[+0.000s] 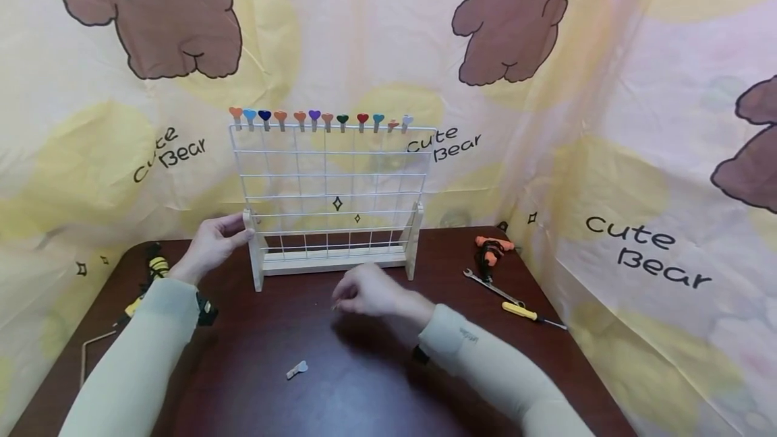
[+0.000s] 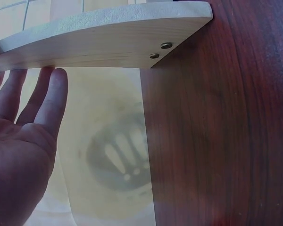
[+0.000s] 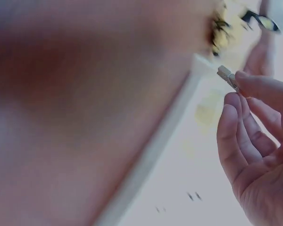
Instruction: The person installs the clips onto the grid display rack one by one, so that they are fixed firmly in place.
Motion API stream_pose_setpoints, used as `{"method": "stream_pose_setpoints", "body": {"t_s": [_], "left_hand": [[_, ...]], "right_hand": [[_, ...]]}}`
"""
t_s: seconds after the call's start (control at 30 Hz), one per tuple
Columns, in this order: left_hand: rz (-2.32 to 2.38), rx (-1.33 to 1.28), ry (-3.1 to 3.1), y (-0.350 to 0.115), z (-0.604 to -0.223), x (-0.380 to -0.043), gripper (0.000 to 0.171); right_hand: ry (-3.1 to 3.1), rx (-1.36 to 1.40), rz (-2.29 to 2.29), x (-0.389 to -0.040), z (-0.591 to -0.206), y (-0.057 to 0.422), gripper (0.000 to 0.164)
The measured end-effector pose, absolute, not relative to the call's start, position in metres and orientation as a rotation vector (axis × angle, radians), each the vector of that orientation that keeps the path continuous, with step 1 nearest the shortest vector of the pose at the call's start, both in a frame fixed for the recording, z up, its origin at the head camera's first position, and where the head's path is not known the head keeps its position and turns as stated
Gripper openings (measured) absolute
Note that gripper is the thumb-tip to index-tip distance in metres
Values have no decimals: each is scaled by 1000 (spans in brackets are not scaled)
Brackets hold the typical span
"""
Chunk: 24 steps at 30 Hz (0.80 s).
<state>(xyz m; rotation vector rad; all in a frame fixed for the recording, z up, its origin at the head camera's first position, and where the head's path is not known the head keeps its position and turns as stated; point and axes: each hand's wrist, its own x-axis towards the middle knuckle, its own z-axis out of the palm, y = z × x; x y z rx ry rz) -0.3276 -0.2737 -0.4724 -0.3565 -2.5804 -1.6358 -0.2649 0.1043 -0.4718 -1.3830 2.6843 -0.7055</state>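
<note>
A white wire grid rack (image 1: 326, 175) stands upright on a wooden base (image 1: 334, 261). Along its top wire sits a row of several heart-topped clothespins (image 1: 314, 115) in different colours. My left hand (image 1: 212, 243) grips the rack's left wooden side post (image 2: 99, 42), with fingers behind it. In front of the base, low over the table, my right hand (image 1: 376, 292) pinches a small wooden clothespin (image 3: 226, 76) between thumb and fingers; its heart end is hidden by the fingers. Another clothespin with a pale top (image 1: 297, 370) lies on the table nearer to me.
On the right of the dark table (image 1: 243, 383) lie an orange-and-black tool (image 1: 492, 251), a wrench (image 1: 493, 287) and a yellow screwdriver (image 1: 522, 311). A yellow-and-black tool (image 1: 159, 266) and a bent rod (image 1: 85, 356) are at the left. Bear-printed cloth (image 1: 340, 32) hangs behind.
</note>
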Motion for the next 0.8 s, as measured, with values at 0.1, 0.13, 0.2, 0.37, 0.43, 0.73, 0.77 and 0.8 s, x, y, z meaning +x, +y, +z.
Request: {"method": "stream_pose_setpoints", "body": {"t_s": [0.1, 0.13, 0.2, 0.37, 0.43, 0.73, 0.77, 0.8], "left_hand": [[-1628, -357, -2589, -272, -471, -327, 51], [-1628, -357, -2591, -272, -471, -326, 51], [-1637, -357, -2588, -272, -471, -326, 53], [-1668, -373, -2563, -274, -472, -327, 54], [-1673, -374, -2562, -275, -472, -327, 54], [-1674, -359, -2575, -275, -471, -326, 56], [-1676, -360, -2572, -274, -471, -326, 55], [-1678, -360, -2569, -273, -470, -326, 54]], "right_hand": [[2734, -1384, -770, -274, -436, 137, 11], [2754, -1367, -792, -278, -423, 147, 13], [2780, -1298, -888, -285, -395, 167, 15], [2857, -1081, -1202, -301, -320, 206, 18], [2911, -1053, -1320, -308, -293, 217, 16], [3337, -1120, -1283, -343, -216, 223, 10], [3352, -1102, -1245, -346, -212, 221, 11], [3357, -1072, -1209, -348, -210, 219, 11]]}}
